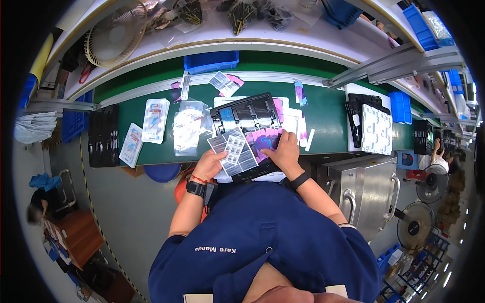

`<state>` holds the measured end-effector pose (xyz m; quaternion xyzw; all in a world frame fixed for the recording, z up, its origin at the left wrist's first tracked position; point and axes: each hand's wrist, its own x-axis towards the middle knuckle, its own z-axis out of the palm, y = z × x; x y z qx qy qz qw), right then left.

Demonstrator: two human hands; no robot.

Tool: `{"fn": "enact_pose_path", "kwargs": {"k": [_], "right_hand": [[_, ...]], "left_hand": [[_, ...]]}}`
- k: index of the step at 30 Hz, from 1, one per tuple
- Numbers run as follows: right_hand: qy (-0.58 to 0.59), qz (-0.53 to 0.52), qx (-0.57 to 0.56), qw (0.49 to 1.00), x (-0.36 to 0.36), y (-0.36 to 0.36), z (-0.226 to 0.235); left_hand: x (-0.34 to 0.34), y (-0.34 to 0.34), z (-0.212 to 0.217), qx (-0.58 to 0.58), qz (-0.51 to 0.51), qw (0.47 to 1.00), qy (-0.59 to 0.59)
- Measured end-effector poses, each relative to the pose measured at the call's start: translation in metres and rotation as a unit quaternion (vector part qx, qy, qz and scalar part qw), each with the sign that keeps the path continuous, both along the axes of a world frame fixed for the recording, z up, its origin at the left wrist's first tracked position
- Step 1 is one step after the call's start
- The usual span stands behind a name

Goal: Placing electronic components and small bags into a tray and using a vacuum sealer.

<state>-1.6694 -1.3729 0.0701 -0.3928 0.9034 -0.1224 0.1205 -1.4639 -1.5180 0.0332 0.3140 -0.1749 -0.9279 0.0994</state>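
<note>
My left hand (210,164) pinches a fan of grey sheets with white labels (235,152) by its lower left edge. A fanned bunch of pink and purple sheets (257,138) touches them on the right, and my right hand (286,153) grips that bunch at its right side, thumb on top. Under both bunches lies a black plastic tray (242,112) with moulded pockets, partly covered by the sheets and hands. White trays and more pink sheets (302,132) show beneath and to the right of it. The two hands are apart, close to the bench's front edge.
On the green bench (323,113) to the left lie clear plastic bags (188,132), two white packs (155,120) and stacked black trays (103,136). A blue bin (211,61) stands behind. Black trays and a white moulded tray (377,129) lie right; a steel cabinet (364,182) stands below.
</note>
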Motion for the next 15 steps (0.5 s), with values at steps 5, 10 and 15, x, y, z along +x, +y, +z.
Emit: {"fn": "enact_pose_path", "kwargs": {"k": [5,10,15], "right_hand": [[-0.01,0.016,0.012,1.0,0.007,-0.006,0.01],[-0.026,0.029,-0.002,0.999,0.014,-0.006,-0.001],[-0.005,0.025,0.059,0.998,0.019,-0.01,0.013]], "left_hand": [[0.0,0.001,-0.001,0.021,-0.005,1.0,0.022],[-0.004,0.005,0.001,0.043,-0.026,0.997,0.053],[-0.008,0.019,-0.003,0.069,-0.034,0.995,0.068]]}}
